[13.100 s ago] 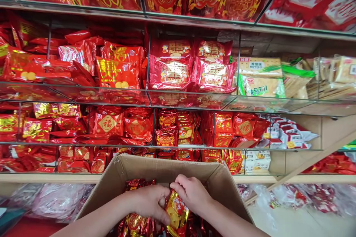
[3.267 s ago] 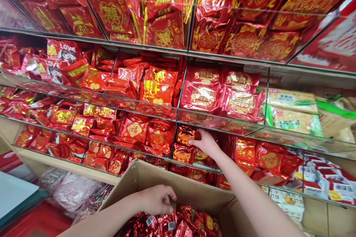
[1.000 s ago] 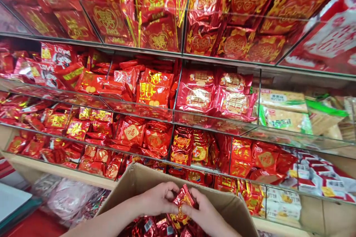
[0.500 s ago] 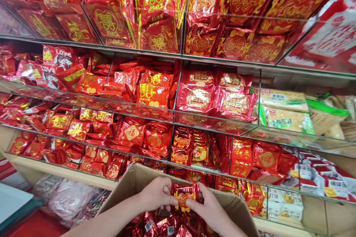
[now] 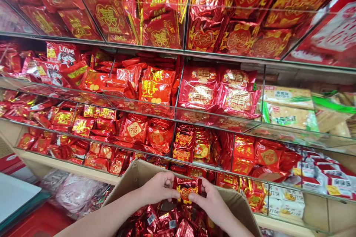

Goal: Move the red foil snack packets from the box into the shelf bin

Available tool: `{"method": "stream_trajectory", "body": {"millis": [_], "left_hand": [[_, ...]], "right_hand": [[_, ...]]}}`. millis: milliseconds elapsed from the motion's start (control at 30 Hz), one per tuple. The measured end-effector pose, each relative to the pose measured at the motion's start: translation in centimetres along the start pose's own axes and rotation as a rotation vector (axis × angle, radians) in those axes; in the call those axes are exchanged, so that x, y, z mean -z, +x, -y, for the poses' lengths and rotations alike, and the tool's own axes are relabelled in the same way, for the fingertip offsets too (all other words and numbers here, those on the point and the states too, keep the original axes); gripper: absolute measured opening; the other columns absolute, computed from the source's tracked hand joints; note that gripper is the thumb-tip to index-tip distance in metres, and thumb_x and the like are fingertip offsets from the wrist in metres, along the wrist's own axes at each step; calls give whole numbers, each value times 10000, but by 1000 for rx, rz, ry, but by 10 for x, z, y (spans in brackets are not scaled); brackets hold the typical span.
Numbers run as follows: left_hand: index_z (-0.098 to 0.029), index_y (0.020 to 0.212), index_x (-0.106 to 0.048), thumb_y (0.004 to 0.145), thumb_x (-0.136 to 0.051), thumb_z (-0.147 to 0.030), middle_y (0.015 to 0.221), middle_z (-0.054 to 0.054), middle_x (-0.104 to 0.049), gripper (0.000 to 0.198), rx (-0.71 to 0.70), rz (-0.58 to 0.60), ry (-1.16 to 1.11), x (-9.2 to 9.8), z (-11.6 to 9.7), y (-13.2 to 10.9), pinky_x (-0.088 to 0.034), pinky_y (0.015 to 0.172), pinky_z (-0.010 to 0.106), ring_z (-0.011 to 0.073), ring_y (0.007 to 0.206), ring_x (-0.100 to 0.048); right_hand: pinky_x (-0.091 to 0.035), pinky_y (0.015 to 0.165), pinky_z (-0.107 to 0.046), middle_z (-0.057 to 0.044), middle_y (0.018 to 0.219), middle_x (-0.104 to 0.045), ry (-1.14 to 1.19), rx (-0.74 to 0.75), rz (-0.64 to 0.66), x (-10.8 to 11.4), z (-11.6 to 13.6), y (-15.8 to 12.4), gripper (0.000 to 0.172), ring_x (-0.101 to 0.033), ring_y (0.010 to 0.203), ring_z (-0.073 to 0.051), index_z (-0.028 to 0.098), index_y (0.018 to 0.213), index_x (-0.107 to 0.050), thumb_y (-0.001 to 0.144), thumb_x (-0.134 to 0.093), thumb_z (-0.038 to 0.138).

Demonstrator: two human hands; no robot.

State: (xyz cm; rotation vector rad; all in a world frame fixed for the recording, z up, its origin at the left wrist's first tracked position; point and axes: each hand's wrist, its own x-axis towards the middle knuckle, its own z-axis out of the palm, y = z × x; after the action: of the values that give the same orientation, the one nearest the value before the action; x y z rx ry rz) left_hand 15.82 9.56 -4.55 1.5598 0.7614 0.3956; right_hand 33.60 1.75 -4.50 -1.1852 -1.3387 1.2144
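Note:
Between my two hands is a small red foil snack packet [image 5: 187,189] with a gold heart design, its printed face turned up toward me. My left hand [image 5: 160,188] pinches its left end, and my right hand [image 5: 206,195] grips the right end with the thumb across the front. Both hands are over an open cardboard box [image 5: 132,172]. Inside it lie many loose red foil packets [image 5: 164,219], some with white barcode labels showing. The box's near side is out of view.
Tiered shelves with clear dividers rise behind the box, filled with red packets [image 5: 155,89]. Pale cracker packs [image 5: 289,107] lie at the right, above white packs [image 5: 286,202]. A plastic-wrapped bundle [image 5: 75,192] sits low left, near a white panel [image 5: 16,196].
The view has shifted slightly, so the shelves appear a little farther right. Both hands still hold the packet over the box, with its front tipped slightly differently.

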Motion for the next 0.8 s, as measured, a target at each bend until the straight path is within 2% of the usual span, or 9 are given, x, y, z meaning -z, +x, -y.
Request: {"method": "stream_trajectory", "body": {"millis": [67, 167, 267, 333, 433, 533, 667, 800], "left_hand": [[-138, 687, -439, 614, -606, -446, 541, -45, -517, 358, -28, 8, 20, 1, 2, 0, -399, 482, 201, 67, 474, -484], [-133, 741, -459, 732, -439, -502, 577, -11, -553, 370, -54, -7, 72, 3, 4, 0, -374, 470, 186, 66, 478, -494], [-128, 742, -476, 746, -408, -507, 594, 2, -568, 385, -44, -23, 116, 4, 5, -1, -363, 464, 180, 63, 472, -489], [-128, 739, -482, 731, -432, -505, 602, 5, -571, 381, -40, -25, 139, 5, 5, -1, -376, 480, 189, 68, 484, -492], [-132, 732, -492, 695, -477, -502, 593, 1, -565, 372, -26, -27, 168, 5, 4, -1, -389, 495, 205, 80, 495, -492], [-136, 720, -507, 669, -512, -474, 572, -5, -555, 342, 1, -33, 195, 3, 2, -1, -381, 485, 206, 85, 493, -477], [-134, 722, -524, 651, -540, -380, 559, -15, -537, 257, 6, -35, 242, 0, 2, -1, -357, 479, 195, 84, 496, -460], [-127, 724, -538, 632, -548, -301, 540, -35, -496, 198, 2, -29, 285, -1, 5, 1, -324, 465, 182, 69, 479, -412]], "right_hand": [[-426, 779, -314, -36, 897, -629, 26, 15, -55, 5, 7, 0, 313, -570, 853, -191, 185, 894, -525, 644, -620, 348], [-448, 692, -291, -25, 842, -633, 36, 46, -253, 20, 23, 9, 341, -580, 758, -173, 194, 891, -519, 626, -633, 376], [-445, 576, -256, -24, 799, -624, 10, 121, -471, 36, 43, 29, 319, -554, 640, -140, 187, 855, -511, 630, -628, 380], [-439, 552, -243, -22, 787, -617, 7, 186, -534, 42, 55, 45, 291, -539, 622, -126, 179, 821, -513, 633, -625, 372], [-444, 585, -249, -22, 814, -615, -14, 260, -467, 43, 64, 68, 292, -546, 668, -129, 171, 832, -528, 629, -628, 354], [-447, 598, -264, -29, 848, -618, -84, 273, -398, 39, 64, 84, 321, -556, 694, -142, 171, 876, -540, 631, -620, 363], [-454, 607, -281, -43, 896, -610, -179, 238, -405, 37, 58, 100, 350, -574, 723, -160, 184, 923, -508, 641, -600, 370], [-433, 631, -270, -23, 779, -600, -328, 269, -421, 39, 54, 109, 310, -564, 682, -147, 177, 838, -475, 615, -616, 338]]}}
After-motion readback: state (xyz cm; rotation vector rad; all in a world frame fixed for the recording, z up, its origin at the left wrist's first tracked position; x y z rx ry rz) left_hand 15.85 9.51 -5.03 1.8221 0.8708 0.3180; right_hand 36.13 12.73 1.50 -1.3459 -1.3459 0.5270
